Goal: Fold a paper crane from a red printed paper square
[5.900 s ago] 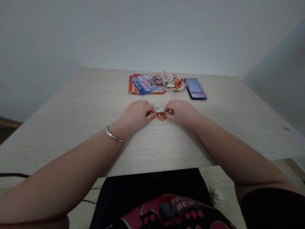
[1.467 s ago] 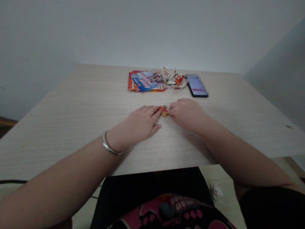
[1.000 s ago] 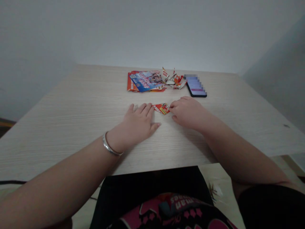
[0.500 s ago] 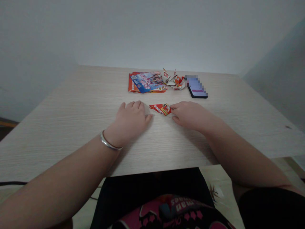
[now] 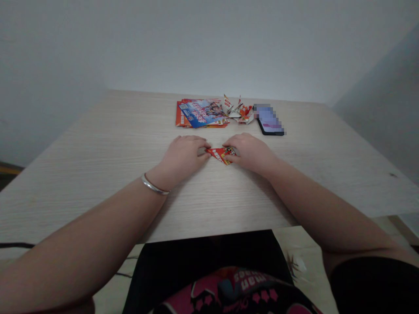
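We find the folded red paper flat on the bench, between both hands. Left hand pinches its left tip; right hand grip is clamped on its right end.

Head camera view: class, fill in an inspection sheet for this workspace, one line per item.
Surface: pale wood-grain table.
Job's things: small folded red printed paper, lying flat.
Clutter: stack of printed leaflets, folded paper figures, phone along the far edge.
Grippers: left hand and right hand press the paper's ends with their fingers.
Cables: dark cable below the near-left table edge.
Surroundings: plain grey wall.
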Tool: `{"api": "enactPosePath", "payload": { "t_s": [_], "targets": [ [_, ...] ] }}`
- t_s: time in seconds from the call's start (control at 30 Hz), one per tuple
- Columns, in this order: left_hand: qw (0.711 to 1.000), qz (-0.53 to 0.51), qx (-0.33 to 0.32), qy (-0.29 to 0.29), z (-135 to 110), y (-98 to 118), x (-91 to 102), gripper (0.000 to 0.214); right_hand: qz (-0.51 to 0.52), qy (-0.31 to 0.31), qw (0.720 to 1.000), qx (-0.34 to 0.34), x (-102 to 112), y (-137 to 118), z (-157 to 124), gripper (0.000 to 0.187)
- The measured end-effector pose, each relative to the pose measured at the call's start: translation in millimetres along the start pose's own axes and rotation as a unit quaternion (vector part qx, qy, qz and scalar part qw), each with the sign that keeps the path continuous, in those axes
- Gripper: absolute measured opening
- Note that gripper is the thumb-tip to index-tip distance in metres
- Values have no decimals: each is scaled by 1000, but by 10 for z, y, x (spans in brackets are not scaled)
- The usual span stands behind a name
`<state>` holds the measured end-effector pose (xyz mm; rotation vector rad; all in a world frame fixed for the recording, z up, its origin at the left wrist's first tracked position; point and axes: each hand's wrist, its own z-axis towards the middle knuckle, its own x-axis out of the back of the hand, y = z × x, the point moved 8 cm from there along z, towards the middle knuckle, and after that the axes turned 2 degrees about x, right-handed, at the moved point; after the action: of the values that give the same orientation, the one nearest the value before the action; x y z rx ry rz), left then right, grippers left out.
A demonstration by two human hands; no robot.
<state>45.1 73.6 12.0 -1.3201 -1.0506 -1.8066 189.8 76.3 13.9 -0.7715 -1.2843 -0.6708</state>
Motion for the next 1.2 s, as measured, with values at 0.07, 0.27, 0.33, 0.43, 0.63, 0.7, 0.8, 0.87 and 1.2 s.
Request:
{"api": "enactPosePath", "payload": {
  "t_s": [0.07,0.27,0.33,0.43,0.63,0.7,0.8,0.87,1.2],
  "targets": [
    [1000,-9,3,-6,14,-7,7,34,30,9,999,38,-48,-13,23,35],
    [997,-78,0,-5,42,-56,-13,27,136,11,991,-16,-60,66,62,11],
    [992,-120,34,-1,45,-107,-18,28,179,-11,981,-76,-84,127,50,6],
    [977,-194,92,9,36,-163,-22,42,256,-8,957,-139,-114,201,22,10],
    [925,-360,123,6,-3,-100,-36,56,442,104,879,-148,-113,235,23,18],
    [924,-367,103,15,-3,-50,1,35,496,86,852,-146,-166,182,32,22],
    [920,-382,86,23,4,-19,17,21,535,59,831,-137,-199,105,44,26],
    [910,-406,78,24,10,-15,0,23,544,56,827,-131,-196,93,52,27],
    [924,-382,26,25,-44,141,107,22,572,125,810,-40,-51,16,71,13]
  ]
}}
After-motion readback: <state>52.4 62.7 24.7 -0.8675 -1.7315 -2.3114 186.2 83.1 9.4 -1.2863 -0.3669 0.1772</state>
